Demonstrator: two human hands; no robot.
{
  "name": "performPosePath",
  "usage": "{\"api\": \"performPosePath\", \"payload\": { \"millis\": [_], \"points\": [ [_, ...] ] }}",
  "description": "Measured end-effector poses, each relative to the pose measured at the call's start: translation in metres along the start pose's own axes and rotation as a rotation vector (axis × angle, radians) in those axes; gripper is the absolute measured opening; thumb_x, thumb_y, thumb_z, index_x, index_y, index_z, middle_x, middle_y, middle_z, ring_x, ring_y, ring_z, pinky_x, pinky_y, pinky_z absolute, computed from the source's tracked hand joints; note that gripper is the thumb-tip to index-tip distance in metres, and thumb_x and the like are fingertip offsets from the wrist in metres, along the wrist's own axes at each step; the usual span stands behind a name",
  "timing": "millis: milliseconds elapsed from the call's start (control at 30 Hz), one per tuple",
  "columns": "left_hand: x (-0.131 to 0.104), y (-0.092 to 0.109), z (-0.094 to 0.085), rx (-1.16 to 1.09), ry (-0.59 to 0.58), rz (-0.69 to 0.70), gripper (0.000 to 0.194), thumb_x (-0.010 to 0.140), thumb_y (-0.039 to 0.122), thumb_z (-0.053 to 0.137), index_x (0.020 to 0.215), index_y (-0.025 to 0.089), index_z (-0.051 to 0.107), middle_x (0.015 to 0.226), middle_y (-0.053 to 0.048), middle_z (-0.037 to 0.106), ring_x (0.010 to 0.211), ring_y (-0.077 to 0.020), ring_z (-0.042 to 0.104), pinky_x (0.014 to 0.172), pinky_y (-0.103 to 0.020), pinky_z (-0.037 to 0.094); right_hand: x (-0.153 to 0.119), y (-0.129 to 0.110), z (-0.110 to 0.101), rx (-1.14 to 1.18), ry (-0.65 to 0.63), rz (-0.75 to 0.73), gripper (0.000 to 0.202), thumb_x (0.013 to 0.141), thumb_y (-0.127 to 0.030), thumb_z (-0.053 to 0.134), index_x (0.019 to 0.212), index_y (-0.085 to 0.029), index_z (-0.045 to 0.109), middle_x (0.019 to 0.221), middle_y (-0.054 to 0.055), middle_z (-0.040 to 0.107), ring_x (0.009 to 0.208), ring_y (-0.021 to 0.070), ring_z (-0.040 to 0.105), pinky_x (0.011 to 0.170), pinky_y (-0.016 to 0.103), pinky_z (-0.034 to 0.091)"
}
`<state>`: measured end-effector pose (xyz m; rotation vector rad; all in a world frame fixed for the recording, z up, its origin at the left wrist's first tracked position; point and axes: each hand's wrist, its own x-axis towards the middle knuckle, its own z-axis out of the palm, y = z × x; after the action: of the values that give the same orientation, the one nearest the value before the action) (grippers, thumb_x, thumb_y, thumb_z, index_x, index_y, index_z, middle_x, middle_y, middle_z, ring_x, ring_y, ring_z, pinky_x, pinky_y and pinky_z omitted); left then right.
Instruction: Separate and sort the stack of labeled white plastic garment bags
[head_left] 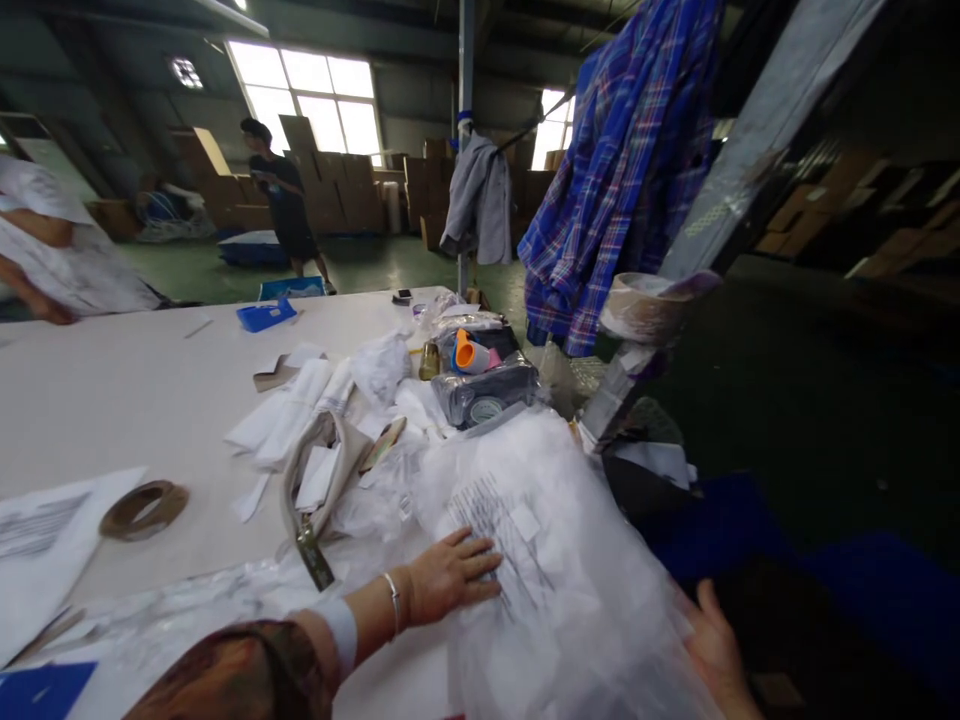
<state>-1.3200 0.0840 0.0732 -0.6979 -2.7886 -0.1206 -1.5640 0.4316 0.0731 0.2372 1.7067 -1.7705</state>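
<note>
A large clear plastic bag [592, 560] with printed text and a small white label spreads over the table's right corner; white soft material shows through it. My left hand [454, 578] lies flat on the bag near the print, fingers stretched out. At the bag's right edge is my right hand [712, 640], thumb raised and apart from the fingers, which are partly covered by the plastic. A beige zip pouch [289, 480], gaping with white paper inside, rests left of the bag. Crumpled clear plastic [382, 490] lies between the pouch and the bag.
Brown tape [145, 510] and printed sheets lie on the white table [150, 400] at left. An orange cup [471, 352] and dark packages sit behind the bag. A slanted metal post [750, 170] and hanging plaid shirt [622, 170] stand at right. Two people are beyond the table.
</note>
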Motion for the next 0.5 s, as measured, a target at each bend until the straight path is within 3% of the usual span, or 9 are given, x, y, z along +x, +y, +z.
{"api": "performPosePath", "payload": {
  "millis": [133,267,367,500],
  "points": [
    [-0.004,0.004,0.002,-0.028,-0.041,-0.035,0.036,0.096,0.024,0.048,0.131,0.029,0.054,0.145,-0.005,0.051,0.133,-0.0285,0.046,0.109,-0.052,0.034,-0.004,-0.001,-0.011,0.026,-0.051,0.051,0.068,0.073,-0.076,0.054,0.113,-0.022,0.064,0.104,0.012,0.073,0.101,0.0327,0.068,0.079,0.046,0.059],
    [-0.003,0.007,-0.006,-0.026,-0.047,-0.073,0.037,0.095,0.019,0.05,0.13,0.028,0.056,0.144,-0.007,0.052,0.134,-0.0266,0.045,0.112,-0.049,0.033,0.005,-0.021,-0.005,-0.457,0.113,-0.257,0.069,0.069,-0.066,0.061,0.115,-0.016,0.062,0.118,0.017,0.068,0.108,0.0325,0.065,0.093,0.047,0.055],
    [-0.004,0.012,-0.009,-0.013,-0.106,-0.107,0.04,0.096,0.015,0.046,0.134,0.028,0.053,0.148,-0.006,0.049,0.138,-0.0254,0.042,0.114,-0.048,0.031,0.013,-0.038,0.004,-0.675,0.232,-0.396,0.067,0.065,-0.059,0.066,0.114,-0.013,0.064,0.125,0.02,0.063,0.12,0.0371,0.056,0.107,0.053,0.041],
    [-0.007,0.018,-0.013,0.006,-0.199,-0.194,0.053,0.094,0.01,0.043,0.143,0.03,0.044,0.154,-0.006,0.04,0.142,-0.0276,0.036,0.115,-0.054,0.029,0.014,-0.045,0.02,-0.895,0.137,-0.543,0.056,0.07,-0.051,0.063,0.116,-0.02,0.066,0.124,0.013,0.063,0.12,0.0305,0.054,0.109,0.044,0.037]
  ]
}}
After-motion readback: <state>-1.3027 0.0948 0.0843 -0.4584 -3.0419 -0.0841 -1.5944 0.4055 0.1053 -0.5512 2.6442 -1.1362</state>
